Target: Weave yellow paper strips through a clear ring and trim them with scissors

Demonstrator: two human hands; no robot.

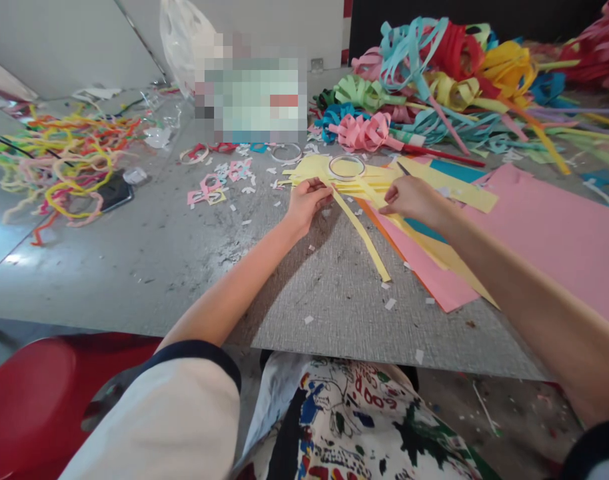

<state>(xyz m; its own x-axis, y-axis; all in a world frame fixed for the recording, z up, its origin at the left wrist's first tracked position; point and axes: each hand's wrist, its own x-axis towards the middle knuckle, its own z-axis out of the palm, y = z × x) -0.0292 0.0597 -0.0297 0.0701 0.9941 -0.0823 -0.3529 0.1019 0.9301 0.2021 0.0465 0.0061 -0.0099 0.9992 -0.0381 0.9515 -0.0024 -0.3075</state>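
Pinched in my left hand (307, 203) is one end of a yellow strip (363, 234), which runs near and right over the gray table (149, 267). I can't tell if my right hand (410, 198) grips anything.

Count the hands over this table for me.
2: the left hand pinches a yellow strip; the right hand is over yellow paper. The blurred patch may hide others.
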